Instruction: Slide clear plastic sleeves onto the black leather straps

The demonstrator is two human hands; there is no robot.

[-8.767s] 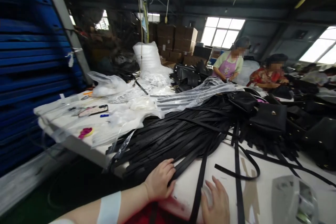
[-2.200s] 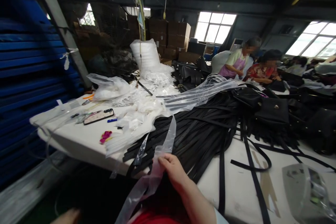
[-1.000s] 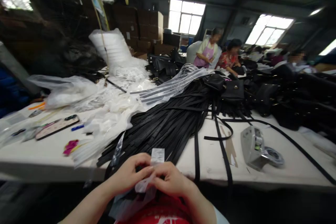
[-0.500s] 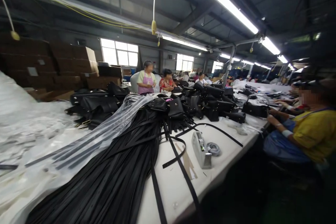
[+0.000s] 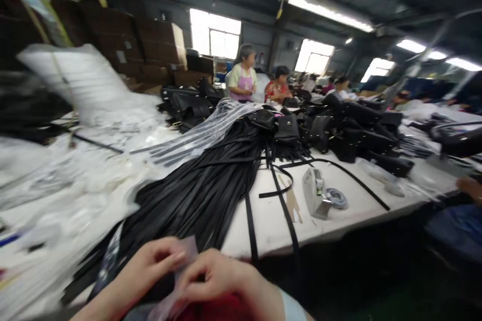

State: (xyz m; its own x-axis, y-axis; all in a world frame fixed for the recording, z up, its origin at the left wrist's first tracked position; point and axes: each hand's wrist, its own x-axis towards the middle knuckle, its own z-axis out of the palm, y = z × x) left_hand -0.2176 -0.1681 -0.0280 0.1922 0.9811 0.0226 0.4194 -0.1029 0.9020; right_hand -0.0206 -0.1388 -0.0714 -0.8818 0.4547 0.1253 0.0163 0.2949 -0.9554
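Note:
Both of my hands show low in the view, over my lap and by the table's near edge. My left hand (image 5: 160,260) pinches a thin, translucent plastic film (image 5: 191,247) between thumb and fingers. Curled beside it, my right hand (image 5: 213,276) grips the same film, which hangs below toward my lap. Whether the film is a bag or a loose sheet, I cannot tell. Just beyond my hands lies a large heap of long black straps (image 5: 203,185). A strap in a clear sleeve (image 5: 110,258) rests next to my left forearm.
A tape dispenser (image 5: 316,194) and a grey coil (image 5: 337,198) sit on the white table (image 5: 271,233). Black bags (image 5: 288,130) are piled farther back. White plastic wrapping (image 5: 109,175) covers the left side. Co-workers (image 5: 243,80) stand across the table; another is at the right edge.
The view has swung left and tilted down, so the table's contents appear farther right. My two hands have come into view, holding the plastic film.

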